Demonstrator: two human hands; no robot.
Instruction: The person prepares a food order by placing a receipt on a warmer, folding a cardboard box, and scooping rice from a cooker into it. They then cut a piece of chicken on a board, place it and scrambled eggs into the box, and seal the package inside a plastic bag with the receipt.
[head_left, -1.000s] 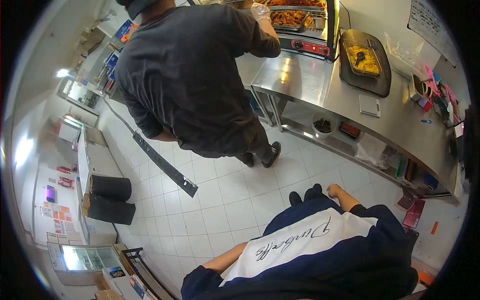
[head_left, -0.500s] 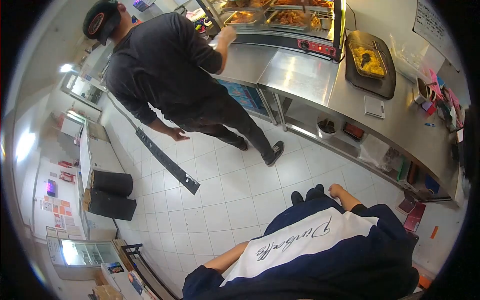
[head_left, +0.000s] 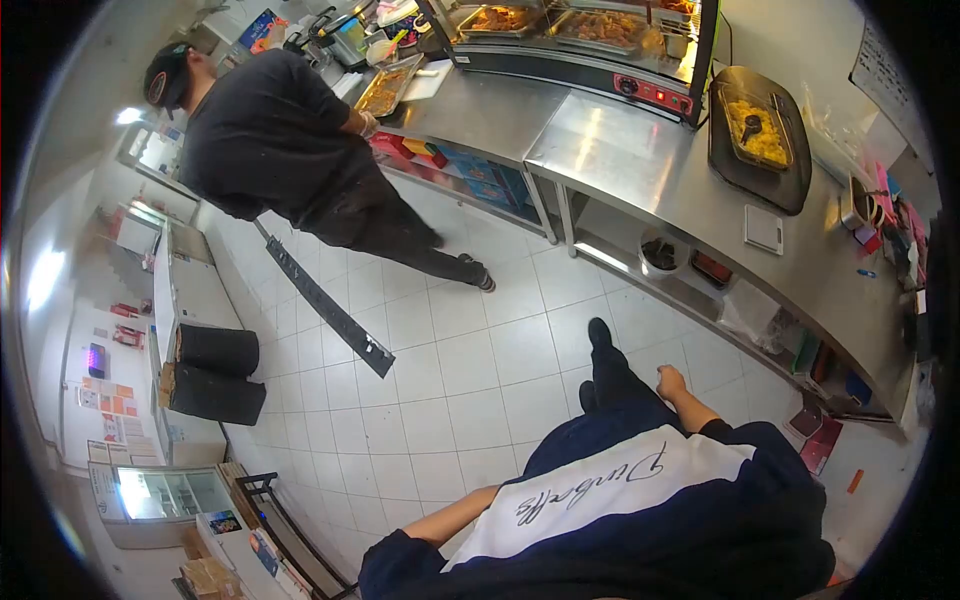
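Observation:
My right hand hangs at my side beside my dark trousers, above the tiled floor. Its fingers look loosely curled, and nothing shows in them. It touches none of the things around it; the steel counter is the nearest furniture. Of my left arm only the forearm shows. My left hand is hidden behind the front of my navy and white top.
A co-worker in black stands at the counter's far left, by a metal food tray. On the counter are a heated display case, a dish of yellow food and a small scale. A black strip crosses the floor.
The co-worker has moved left along the counter, and a food tray now shows beside them. My feet have changed position in a step. The view has shifted slightly.

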